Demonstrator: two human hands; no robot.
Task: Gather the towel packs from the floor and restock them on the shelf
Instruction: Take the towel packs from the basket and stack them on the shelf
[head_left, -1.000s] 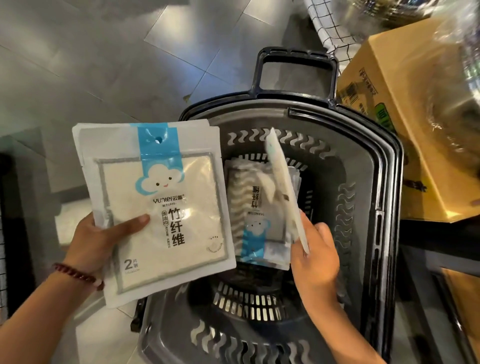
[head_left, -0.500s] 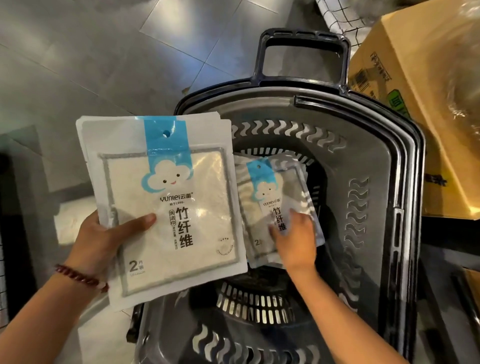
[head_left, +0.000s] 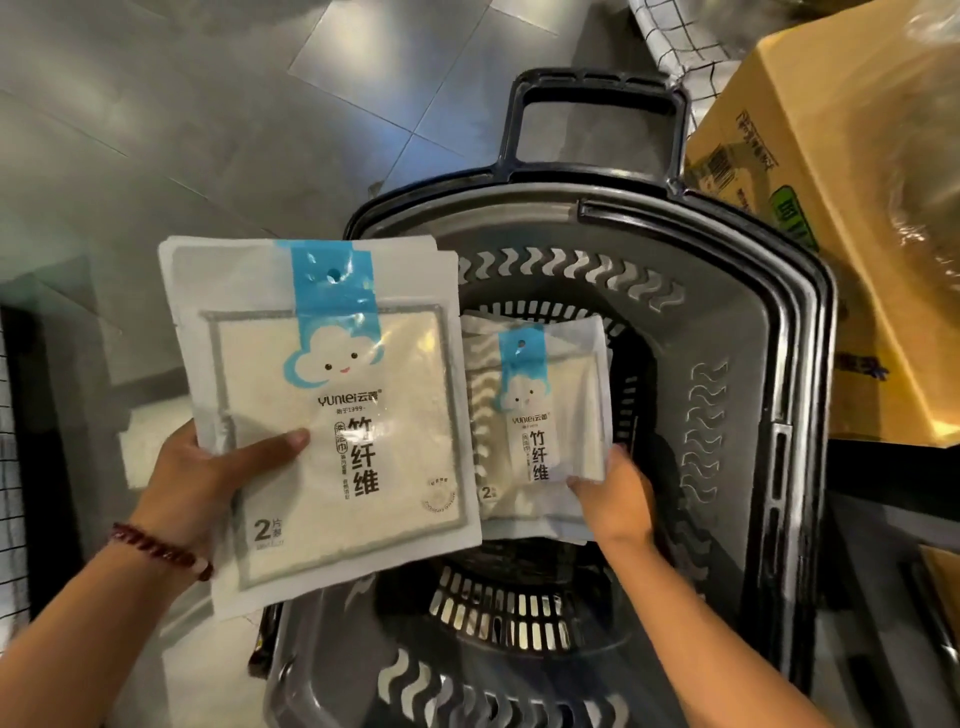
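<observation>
Pinching one pack stack (head_left: 363, 322) in its grip, left hand (head_left: 208, 478) hovers; right hand (head_left: 615, 499) clasps second stack (head_left: 550, 395) inside one basket (head_left: 743, 322).

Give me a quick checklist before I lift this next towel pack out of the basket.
1. Left hand grips the stack, thumb across its front: ok.
2. Right hand pinches the top pack at its lower right corner: ok.
3. Way up out of the basket open, handle at the far end: ok.
4. More packs under the top pack: edges show, count cannot tell.
5. Shelf in view for restocking: not ok.
</observation>
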